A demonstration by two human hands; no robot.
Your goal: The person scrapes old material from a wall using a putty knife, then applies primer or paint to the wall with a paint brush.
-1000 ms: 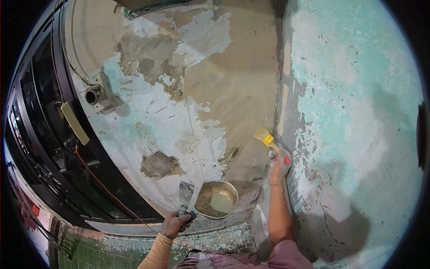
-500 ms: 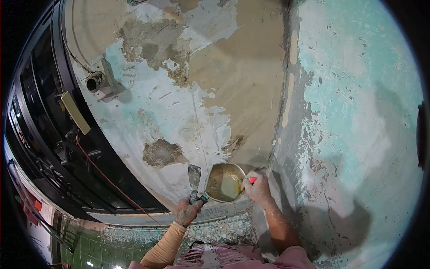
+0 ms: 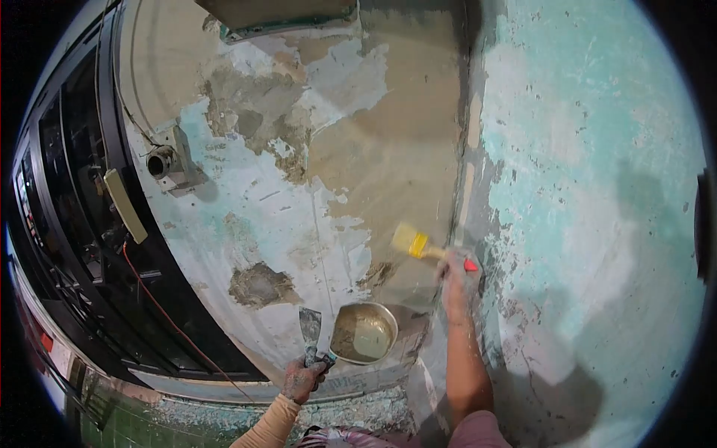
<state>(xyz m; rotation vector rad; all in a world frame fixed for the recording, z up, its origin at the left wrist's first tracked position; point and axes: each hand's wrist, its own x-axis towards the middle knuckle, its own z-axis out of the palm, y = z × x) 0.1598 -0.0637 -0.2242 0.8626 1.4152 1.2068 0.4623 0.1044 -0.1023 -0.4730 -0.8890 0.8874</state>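
Observation:
My right hand (image 3: 457, 272) is closed around the handle of a paintbrush (image 3: 418, 243) with pale bristles, a yellow ferrule and a red handle end. The bristles point up and left, over the tan plastered part of the wall (image 3: 403, 164). In my left hand (image 3: 300, 381) is a putty knife (image 3: 311, 327), its smeared blade pointing up. The same fingers are at the dark handle of a metal pan (image 3: 396, 328), which holds murky liquid and has tan residue on its inner side.
Peeling paint and rough bare patches cover the wall ahead. A turquoise wall (image 3: 597, 134) meets it at the right corner. On the left stand a dark-framed glass door (image 3: 82, 209), a pipe stub (image 3: 158, 163) and a hanging cable (image 3: 179, 325). Paint flakes lie on the green tiled floor (image 3: 127, 425).
My right hand has lifted the paintbrush out of the pan and up to the wall. My left hand and the pan sit lower in view, and the view has tilted upward.

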